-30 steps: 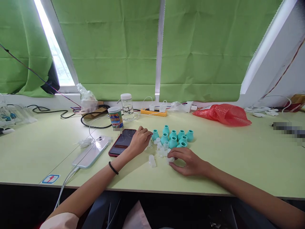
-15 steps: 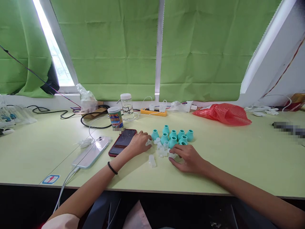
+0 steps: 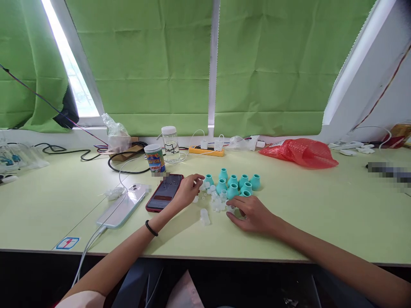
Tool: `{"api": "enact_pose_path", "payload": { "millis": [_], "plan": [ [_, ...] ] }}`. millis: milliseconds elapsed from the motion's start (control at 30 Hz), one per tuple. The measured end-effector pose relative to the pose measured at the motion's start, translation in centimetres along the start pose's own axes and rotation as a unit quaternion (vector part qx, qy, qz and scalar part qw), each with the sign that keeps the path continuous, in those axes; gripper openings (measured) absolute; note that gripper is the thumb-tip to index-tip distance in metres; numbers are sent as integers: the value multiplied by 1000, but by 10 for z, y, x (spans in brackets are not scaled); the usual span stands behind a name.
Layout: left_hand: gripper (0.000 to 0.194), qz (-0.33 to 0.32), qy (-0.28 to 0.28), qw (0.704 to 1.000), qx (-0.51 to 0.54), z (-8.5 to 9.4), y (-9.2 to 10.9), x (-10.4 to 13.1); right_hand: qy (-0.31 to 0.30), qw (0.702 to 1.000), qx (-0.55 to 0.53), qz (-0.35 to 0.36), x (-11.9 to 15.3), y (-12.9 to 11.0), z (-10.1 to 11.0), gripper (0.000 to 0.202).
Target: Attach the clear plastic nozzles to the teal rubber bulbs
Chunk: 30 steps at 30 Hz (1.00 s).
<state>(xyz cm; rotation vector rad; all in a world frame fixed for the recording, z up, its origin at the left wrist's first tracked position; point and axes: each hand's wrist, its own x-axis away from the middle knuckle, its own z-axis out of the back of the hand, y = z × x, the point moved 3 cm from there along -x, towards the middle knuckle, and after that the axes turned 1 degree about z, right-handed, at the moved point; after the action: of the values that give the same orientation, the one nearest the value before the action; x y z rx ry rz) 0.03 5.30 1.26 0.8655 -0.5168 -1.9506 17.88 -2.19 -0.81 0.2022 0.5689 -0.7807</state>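
Observation:
Several small translucent plastic pieces [image 3: 217, 205] lie heaped in the middle of the table, in front of a cluster of teal, narrow-necked, pot-shaped pieces [image 3: 233, 191]. My left hand [image 3: 190, 189] is just left of the heap, fingers apart and bent, with loose translucent bits under and beside the fingertips. At the heap's right side, my right hand [image 3: 252, 212] rests low, thumb and fingers curled round a translucent plastic piece [image 3: 230, 208], partly hidden by them. One longer translucent piece [image 3: 204, 217] lies alone nearer the front edge.
A dark-screened phone [image 3: 164, 194] lies under and beside my left wrist; a pale phone [image 3: 123, 206] with cables is further left. Behind stand a printed canister [image 3: 155, 159], a lidded bottle [image 3: 171, 145] and an orange power strip [image 3: 205, 151]. A red plastic bag [image 3: 300, 154] lies back right.
My left hand has opened and drawn slightly back and up from the translucent pieces, leaving small bits visible on the table. My right hand has barely moved.

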Motion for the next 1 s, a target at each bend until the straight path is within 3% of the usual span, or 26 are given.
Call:
{"api": "enact_pose_path", "payload": {
  "millis": [267,367,467,533,600,833,1000],
  "plan": [
    [22,85,-26,983,163,-7,-8,-7,8,1000,-5,-1,0,-1,-1,18],
    [23,102,-45,982,154,-8,-11,-7,8,1000,0,-6,1,-2,0,19],
    [22,11,-2,1000,6,-5,-11,-6,8,1000,6,-8,1,-3,0,20],
    [20,-58,20,992,-107,-6,-9,-4,11,1000,6,-6,1,-3,0,19],
    [19,-90,2,981,-174,-9,-7,-2,14,1000,5,-5,1,-3,0,19],
    [35,-222,-53,938,-262,-16,11,11,12,1000,-1,-6,0,-3,0,18],
    [31,-234,-85,921,-299,-22,9,14,11,1000,2,-6,0,-3,0,18]
  ]
}}
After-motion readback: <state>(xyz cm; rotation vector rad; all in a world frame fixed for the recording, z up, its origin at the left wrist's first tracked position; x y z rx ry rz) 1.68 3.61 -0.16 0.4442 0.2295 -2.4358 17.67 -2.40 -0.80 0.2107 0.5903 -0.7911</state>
